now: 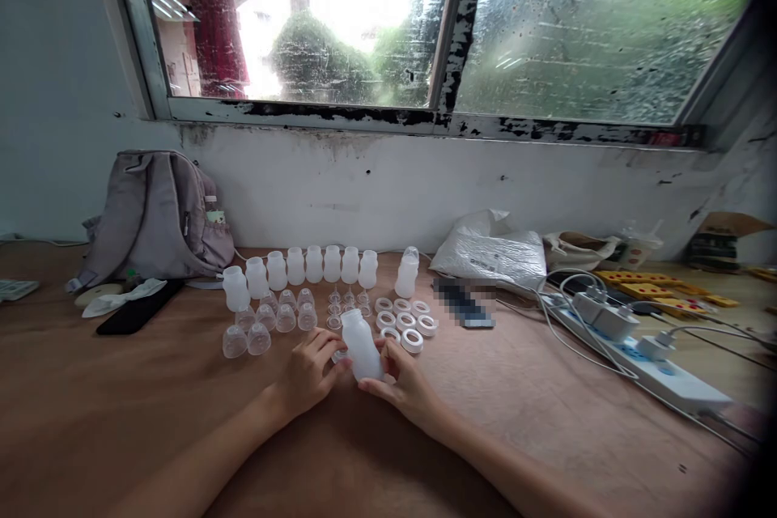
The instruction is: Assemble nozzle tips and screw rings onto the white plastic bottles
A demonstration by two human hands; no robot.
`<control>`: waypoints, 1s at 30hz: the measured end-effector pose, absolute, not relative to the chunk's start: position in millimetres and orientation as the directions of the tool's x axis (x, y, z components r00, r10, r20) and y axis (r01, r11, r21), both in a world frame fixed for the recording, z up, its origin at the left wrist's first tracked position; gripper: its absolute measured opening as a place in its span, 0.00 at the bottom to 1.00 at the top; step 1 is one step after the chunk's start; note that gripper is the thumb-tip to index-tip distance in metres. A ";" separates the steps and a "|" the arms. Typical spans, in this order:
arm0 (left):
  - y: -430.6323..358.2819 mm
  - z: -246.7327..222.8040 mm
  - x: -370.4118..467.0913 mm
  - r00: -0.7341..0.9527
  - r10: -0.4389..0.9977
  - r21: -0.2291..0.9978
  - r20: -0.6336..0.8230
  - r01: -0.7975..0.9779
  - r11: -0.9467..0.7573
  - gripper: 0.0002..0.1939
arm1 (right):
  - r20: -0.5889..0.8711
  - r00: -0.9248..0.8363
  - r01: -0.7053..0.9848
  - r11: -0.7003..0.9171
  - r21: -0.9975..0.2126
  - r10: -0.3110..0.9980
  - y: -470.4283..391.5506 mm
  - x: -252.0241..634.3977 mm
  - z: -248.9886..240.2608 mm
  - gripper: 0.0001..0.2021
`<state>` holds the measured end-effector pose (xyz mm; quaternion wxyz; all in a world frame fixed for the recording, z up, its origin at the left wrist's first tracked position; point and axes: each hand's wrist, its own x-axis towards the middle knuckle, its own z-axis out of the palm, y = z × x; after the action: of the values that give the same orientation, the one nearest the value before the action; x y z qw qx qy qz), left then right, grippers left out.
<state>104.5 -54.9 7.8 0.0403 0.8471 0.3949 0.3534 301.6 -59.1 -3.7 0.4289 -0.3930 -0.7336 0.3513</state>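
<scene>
In the head view, your right hand (404, 384) pinches a frosted bottle (363, 350) low on its body between thumb and fingers, its neck tilted up toward your left side. Your left hand (309, 368) is curled just beside the bottle, fingertips at a small clear piece (338, 356); you cannot tell whether they pinch it. Just past your left fingers lie clear teats (333, 309), with domed caps (286, 317) farther to that hand's left and a row of bottles (314, 265) behind. White rings (411, 341) lie just beyond your right hand; a capped bottle (406, 273) stands behind them.
</scene>
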 end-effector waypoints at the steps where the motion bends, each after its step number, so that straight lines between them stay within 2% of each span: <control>1: -56.5 7.1 105.9 0.440 0.693 0.342 0.570 0.641 -0.688 0.12 | 0.358 -0.331 0.276 0.452 -0.848 0.873 -59.1 301.4 -3.8 0.17; 6: -59.7 1.1 110.9 0.426 0.706 0.339 0.566 0.661 -0.670 0.14 | 0.379 -0.383 0.266 0.494 -0.828 0.842 -61.5 300.0 0.9 0.15; 13: -58.1 0.6 109.7 0.442 0.725 0.299 0.528 0.702 -0.646 0.14 | 0.421 -0.432 0.342 0.577 -0.742 0.798 -65.8 300.5 8.1 0.09; 18: -56.3 0.5 108.4 0.459 0.725 0.264 0.515 0.719 -0.643 0.13 | 0.538 -0.270 0.354 0.602 -0.715 0.798 -63.9 306.2 13.0 0.06; 20: -55.5 -0.2 108.3 0.465 0.722 0.253 0.513 0.722 -0.644 0.14 | 0.598 -0.217 0.360 0.632 -0.686 0.772 -61.0 308.6 18.7 0.08; 23: -54.4 -1.2 108.5 0.466 0.726 0.245 0.506 0.729 -0.639 0.13 | 0.621 -0.296 0.421 0.683 -0.597 0.726 -54.5 308.7 31.6 0.12; 26: -53.1 -2.0 108.0 0.460 0.724 0.242 0.513 0.732 -0.637 0.13 | 0.585 -0.378 0.491 0.691 -0.530 0.717 -44.3 304.6 46.3 0.05; 30: -50.6 -2.6 105.6 0.448 0.703 0.236 0.552 0.725 -0.647 0.14 | 0.605 -0.388 0.526 0.706 -0.474 0.695 -20.7 302.2 65.7 0.04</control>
<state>105.6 -50.6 -2.6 -0.0173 0.8508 0.4195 0.3160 302.2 -20.7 65.7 0.4121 -0.3693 -0.8266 0.1028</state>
